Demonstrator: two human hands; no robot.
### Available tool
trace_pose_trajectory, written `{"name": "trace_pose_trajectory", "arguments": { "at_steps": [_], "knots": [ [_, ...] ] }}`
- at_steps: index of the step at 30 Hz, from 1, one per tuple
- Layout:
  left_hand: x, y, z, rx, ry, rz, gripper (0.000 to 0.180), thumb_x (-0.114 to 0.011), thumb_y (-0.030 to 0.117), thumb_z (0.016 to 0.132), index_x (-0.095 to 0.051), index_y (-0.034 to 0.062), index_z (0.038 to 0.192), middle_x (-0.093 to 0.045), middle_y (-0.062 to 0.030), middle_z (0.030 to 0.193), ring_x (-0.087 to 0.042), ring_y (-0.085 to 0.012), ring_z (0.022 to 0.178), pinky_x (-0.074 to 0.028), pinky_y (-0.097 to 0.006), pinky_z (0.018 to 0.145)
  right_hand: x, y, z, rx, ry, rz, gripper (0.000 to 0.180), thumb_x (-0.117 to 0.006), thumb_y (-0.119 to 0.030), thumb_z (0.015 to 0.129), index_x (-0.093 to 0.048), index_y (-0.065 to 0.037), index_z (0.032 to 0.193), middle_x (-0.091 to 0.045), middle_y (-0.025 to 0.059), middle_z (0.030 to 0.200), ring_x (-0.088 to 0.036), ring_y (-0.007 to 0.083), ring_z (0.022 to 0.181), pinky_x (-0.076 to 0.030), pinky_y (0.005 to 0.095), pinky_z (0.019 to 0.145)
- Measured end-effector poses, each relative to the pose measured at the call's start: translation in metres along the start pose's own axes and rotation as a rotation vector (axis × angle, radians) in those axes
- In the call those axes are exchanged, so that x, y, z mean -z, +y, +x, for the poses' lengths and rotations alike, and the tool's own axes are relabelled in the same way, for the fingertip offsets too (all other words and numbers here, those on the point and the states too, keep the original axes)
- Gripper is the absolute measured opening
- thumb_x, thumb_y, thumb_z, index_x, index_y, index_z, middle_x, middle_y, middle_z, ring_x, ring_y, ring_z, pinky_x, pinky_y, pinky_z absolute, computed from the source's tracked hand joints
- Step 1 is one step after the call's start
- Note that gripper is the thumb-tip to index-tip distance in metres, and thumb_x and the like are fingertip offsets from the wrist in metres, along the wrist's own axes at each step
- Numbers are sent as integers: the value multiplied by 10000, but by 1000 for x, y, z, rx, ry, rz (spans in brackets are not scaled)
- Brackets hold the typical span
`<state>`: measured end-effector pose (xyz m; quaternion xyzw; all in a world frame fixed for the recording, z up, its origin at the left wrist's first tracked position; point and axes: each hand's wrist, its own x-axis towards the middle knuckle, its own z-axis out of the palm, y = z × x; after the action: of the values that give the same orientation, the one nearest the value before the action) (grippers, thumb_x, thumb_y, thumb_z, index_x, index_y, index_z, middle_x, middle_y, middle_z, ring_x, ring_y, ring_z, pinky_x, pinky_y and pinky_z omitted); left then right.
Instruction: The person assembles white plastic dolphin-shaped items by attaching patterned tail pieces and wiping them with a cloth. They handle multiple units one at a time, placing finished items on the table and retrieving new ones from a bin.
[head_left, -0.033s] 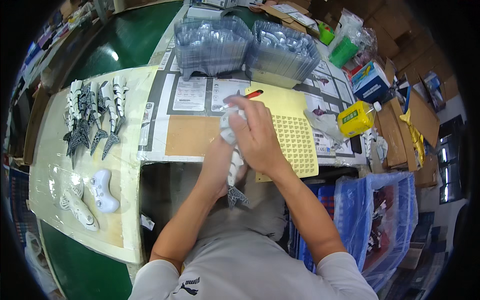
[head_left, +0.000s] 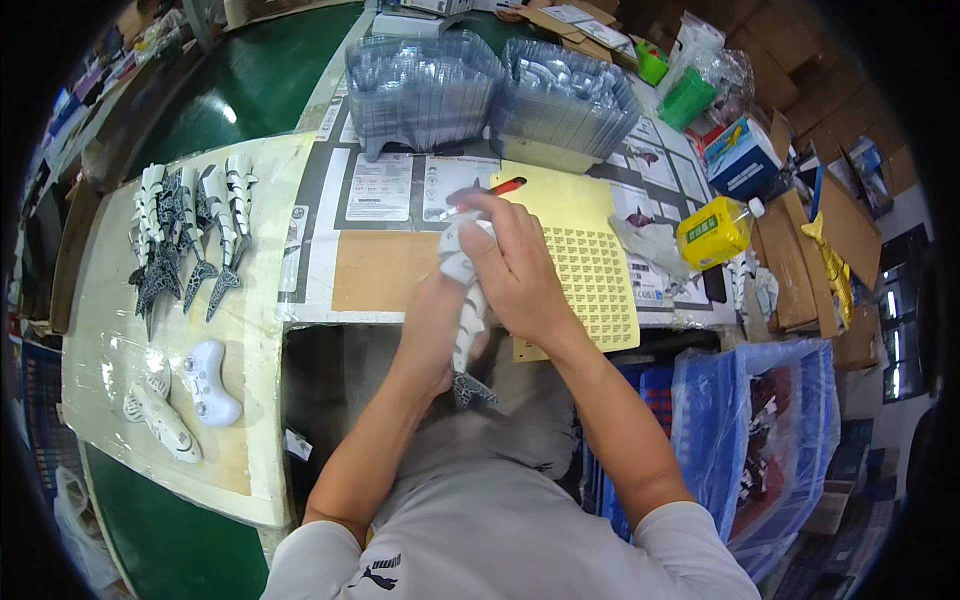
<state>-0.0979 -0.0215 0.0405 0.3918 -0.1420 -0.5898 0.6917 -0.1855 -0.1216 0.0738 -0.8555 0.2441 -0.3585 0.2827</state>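
Observation:
A jointed toy fish tail (head_left: 467,335), white with dark bands and a crackle-patterned fin, hangs over my lap. My left hand (head_left: 432,325) is closed around it; its fingers are partly hidden behind the tail. At the tail's upper end my right hand (head_left: 520,265) presses a crumpled white cloth (head_left: 457,262) between thumb and fingers. Just beyond the right fingers lies a slim tool with a red and black handle (head_left: 508,186), its thin end partly covered by the hand. A yellow sheet of small printed labels (head_left: 595,290) lies beside my right wrist.
Several similar tails (head_left: 190,225) lie on the left board, with a white controller (head_left: 210,385) and a white toy fish body (head_left: 160,420) nearer me. Stacked clear plastic trays (head_left: 425,95) stand at the back. A yellow bottle (head_left: 715,235) and a plastic-lined blue crate (head_left: 690,440) are at right.

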Motion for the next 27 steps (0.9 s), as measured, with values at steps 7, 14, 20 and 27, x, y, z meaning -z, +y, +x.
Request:
{"name": "trace_pose_trajectory", "arguments": {
  "at_steps": [7, 14, 20, 27],
  "knots": [
    [16, -14, -13, -67, -16, 13, 424, -425, 404, 1133, -569, 5, 1113, -651, -112, 839, -521, -126, 434, -397, -252, 375, -6, 37, 4, 86, -24, -8, 345, -571, -313, 1031, -675, 8, 959, -692, 243, 989, -686, 451, 821, -539, 532, 752],
    [23, -9, -11, 50, -56, -257, 442, -374, 391, 1146, -560, -3, 1222, -657, -148, 961, -488, -133, 453, -378, -266, 359, 44, 36, 40, -451, 260, 225, 387, -566, -310, 1055, -658, 18, 870, -630, 132, 687, -672, 321, 666, -547, 452, 686],
    [31, -14, -3, 104, -294, -527, 487, -341, 413, 1145, -534, -27, 1222, -599, -133, 949, -458, -151, 465, -392, -284, 370, 7, 10, -10, -131, -115, 197, 478, -653, -374, 1026, -575, 28, 1273, -588, 229, 1263, -620, 349, 1104, -504, 403, 958],
    [49, -17, -16, 185, -318, -835, 437, -362, 374, 1145, -479, -44, 1199, -525, -164, 907, -469, -156, 490, -372, -293, 372, -14, 53, -14, 7, -194, 548, 322, -652, -322, 1036, -694, -3, 1060, -649, 168, 816, -676, 273, 769, -529, 376, 740]
  ]
}}
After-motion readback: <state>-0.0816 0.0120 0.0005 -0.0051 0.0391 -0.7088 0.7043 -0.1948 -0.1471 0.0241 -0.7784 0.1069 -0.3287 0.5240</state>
